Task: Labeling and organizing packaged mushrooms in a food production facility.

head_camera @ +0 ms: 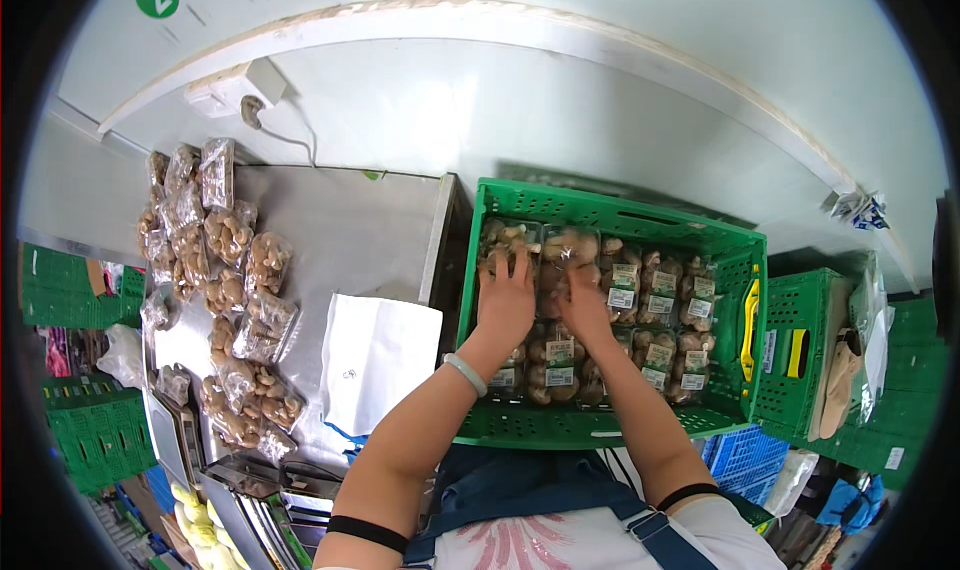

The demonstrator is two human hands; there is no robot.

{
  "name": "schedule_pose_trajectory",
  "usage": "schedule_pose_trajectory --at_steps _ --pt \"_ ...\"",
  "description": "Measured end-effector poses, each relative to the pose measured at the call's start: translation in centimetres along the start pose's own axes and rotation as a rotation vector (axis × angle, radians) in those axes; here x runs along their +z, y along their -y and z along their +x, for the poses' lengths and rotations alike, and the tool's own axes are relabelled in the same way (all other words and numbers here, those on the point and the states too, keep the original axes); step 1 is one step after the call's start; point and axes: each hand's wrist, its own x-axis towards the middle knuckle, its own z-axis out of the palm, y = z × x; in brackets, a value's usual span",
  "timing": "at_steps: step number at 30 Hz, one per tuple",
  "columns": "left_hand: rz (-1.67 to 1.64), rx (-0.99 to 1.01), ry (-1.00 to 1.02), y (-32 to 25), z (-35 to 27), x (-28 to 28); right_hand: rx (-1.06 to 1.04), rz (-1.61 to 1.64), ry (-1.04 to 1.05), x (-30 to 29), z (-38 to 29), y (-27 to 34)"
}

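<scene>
A green plastic crate (pixel 611 439) in front of me holds clear packs of brown mushrooms in two rows, many with labels that bear writing. My left hand (pixel 508 296) reaches into its back left corner, fingers spread over an unlabelled mushroom pack (pixel 512 234); whether they grip it is unclear. Beside it, my right hand (pixel 586 307) is blurred, with thumb and fingers at the near part of another clear mushroom pack (pixel 570 246), which is blurred too. My right forearm hides part of the front row.
Several wrapped mushroom packs (pixel 225 236) lie piled on the steel table (pixel 360 228) to the left, near a white sheet (pixel 382 360). A wall socket with a plugged cable (pixel 255 108) is behind. Another green crate (pixel 795 345) stands at the right.
</scene>
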Motion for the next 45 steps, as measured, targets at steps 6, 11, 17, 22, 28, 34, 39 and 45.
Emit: schedule_pose_trajectory --at_steps 6,11,17,22,28,34,39,45 --pt "-0.11 -0.069 -0.165 2.6 -4.4 0.3 -0.242 -0.109 -0.195 2.2 -1.3 2.7" --pt "-0.623 0.268 -0.496 8.4 -13.3 -9.9 -0.254 -0.282 -0.175 -0.6 -3.6 1.7" --pt "-0.136 -0.961 -0.502 27.6 -38.4 -4.1 -0.627 0.084 0.121 5.7 -6.6 23.9" --pt "0.084 -1.077 -0.124 35.9 -45.8 -1.3 -1.105 0.078 0.552 22.7 -8.8 38.6" --pt "0.165 -1.118 -0.032 39.0 -44.5 -1.1 -1.428 -0.392 0.48 38.6 -5.5 46.0" --pt "0.045 -1.165 -0.18 41.0 -51.3 -1.2 -1.566 -0.406 0.723 36.4 -12.0 42.5" --pt "0.048 -1.073 -0.345 42.7 -50.8 -0.6 -1.516 -0.248 0.625 38.6 -12.3 41.7" --pt "-0.511 -1.27 -0.624 43.6 -49.5 -1.8 -1.201 -0.367 1.028 41.2 -8.2 41.8"
